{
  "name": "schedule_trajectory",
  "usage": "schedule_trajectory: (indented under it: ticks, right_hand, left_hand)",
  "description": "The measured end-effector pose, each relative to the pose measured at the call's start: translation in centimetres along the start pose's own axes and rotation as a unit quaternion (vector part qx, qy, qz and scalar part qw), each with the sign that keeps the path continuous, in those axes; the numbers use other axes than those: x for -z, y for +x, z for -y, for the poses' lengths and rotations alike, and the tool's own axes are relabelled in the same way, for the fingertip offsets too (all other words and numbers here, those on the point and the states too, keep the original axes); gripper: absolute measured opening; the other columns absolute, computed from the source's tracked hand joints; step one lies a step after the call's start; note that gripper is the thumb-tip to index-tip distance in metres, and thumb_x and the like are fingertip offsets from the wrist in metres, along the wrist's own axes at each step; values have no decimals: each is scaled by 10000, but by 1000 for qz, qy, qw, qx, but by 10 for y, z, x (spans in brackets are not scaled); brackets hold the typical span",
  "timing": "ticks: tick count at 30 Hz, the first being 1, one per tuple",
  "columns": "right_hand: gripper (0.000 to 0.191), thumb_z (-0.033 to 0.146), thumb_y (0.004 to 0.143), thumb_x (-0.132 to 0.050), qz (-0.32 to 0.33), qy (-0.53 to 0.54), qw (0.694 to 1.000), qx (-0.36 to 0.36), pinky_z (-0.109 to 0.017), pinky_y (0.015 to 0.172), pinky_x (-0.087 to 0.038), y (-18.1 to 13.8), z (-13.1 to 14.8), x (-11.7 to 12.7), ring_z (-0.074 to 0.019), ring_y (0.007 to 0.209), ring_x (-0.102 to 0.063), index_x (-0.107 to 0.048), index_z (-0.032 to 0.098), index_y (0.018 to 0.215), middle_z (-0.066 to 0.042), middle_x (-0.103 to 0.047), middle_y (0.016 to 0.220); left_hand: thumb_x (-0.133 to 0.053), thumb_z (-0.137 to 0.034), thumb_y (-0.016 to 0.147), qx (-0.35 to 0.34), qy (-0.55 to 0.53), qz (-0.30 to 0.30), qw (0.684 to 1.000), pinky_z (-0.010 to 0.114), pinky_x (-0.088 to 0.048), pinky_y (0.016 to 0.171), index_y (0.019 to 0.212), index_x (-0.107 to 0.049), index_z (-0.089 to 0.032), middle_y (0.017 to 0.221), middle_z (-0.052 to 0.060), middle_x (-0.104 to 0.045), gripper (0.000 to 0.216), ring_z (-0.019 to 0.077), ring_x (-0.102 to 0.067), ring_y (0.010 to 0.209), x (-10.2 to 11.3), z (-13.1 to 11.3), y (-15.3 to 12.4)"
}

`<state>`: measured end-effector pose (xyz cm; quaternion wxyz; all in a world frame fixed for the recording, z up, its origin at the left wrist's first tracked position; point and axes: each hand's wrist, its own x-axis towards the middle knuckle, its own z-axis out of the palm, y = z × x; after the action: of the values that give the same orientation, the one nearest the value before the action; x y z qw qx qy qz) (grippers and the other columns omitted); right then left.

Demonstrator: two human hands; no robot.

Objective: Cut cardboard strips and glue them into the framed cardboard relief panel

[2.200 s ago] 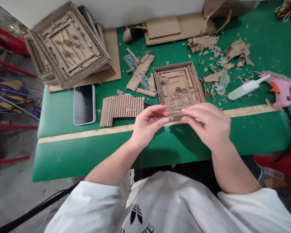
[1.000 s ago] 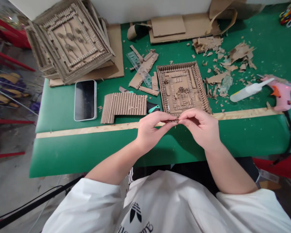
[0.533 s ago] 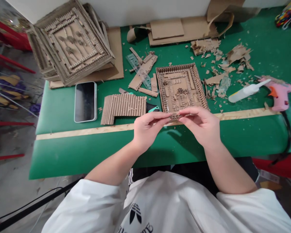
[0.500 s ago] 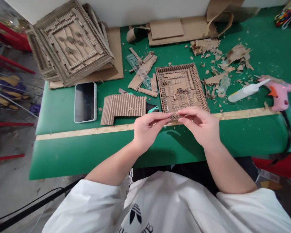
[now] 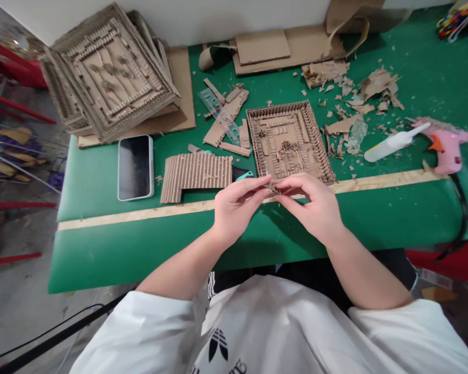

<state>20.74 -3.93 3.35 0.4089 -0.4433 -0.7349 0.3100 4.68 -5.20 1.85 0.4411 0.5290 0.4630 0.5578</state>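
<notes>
Head camera, looking down on a green work table (image 5: 140, 244): the person's left hand (image 5: 236, 208) and right hand (image 5: 312, 208) meet above the near edge, thumbs and forefingers of both pinching one small scrap of brown cardboard (image 5: 273, 187) between them, the other fingers loosely curled. The scrap is held just off the table, at the near rim of a rectangular cardboard relief frame (image 5: 288, 140) that lies flat at the hands' 12 o'clock. A pale wooden strip (image 5: 140, 214) runs across the table beneath the fingertips.

At 10 o'clock from the hands sits a notched sheet of corrugated card (image 5: 195, 174), a teal-handled cutter (image 5: 244, 175) poking out at its right end, and beyond it a phone (image 5: 135, 167) lying face up. Farther off at 10 o'clock a stack of finished frames (image 5: 109, 72) leans on flat board. At 2 o'clock lie a white glue bottle (image 5: 392, 144) on its side and a pink glue gun (image 5: 446, 148) – torn cardboard scraps (image 5: 374, 85) are scattered behind them.
</notes>
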Motion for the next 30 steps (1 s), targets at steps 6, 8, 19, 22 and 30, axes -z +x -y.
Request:
schedule_trajectory:
  ticks: [6,8,19,22,30]
  right_hand:
    - [144,271,801,-643,27,-36,998,39,-138,709,-541,0,1,7,-47,774,-635,-627,188,918,2,-658,897]
    - [119,234,833,-602,6,-64,996,56,-133,711,-532,1,2,13,-47,816,-633,-638,194,939,-3,-661,913]
    - [124,121,798,-602,-3,-211,956,203,-217,794,-521,2,-5,17,-87,839,-609,-603,163,915,-12,-664,880]
    - [103,125,807,-589,-11,-243,948,203,-211,773,-516,2,-6,14,-87,832,-605,-579,161,903,-11,-660,886]
    - [137,113,804,-584,-23,-249,947,200,-216,792,-514,-2,-2,6,-97,846,-606,-564,162,931,-14,-654,884]
  left_hand:
    - [-728,-204,743,23,-76,6,997,186,-579,686,989,-615,-210,834,-12,-697,271,106,-689,793,-1,0,4]
    - [-723,-212,750,38,-100,29,994,175,-570,661,985,-566,-212,808,-16,-688,283,101,-688,782,-2,0,4]
    - [-670,-208,782,34,-19,77,996,174,-557,683,863,-607,-172,817,2,-669,108,88,-665,750,-4,-1,2]
    - [-658,-221,795,13,26,76,997,190,-560,681,888,-636,-167,822,17,-687,110,102,-668,750,-4,-1,0]
    - [-637,-149,819,-255,305,22,917,236,-538,716,857,-640,-165,794,16,-717,42,119,-650,757,-3,2,-1]
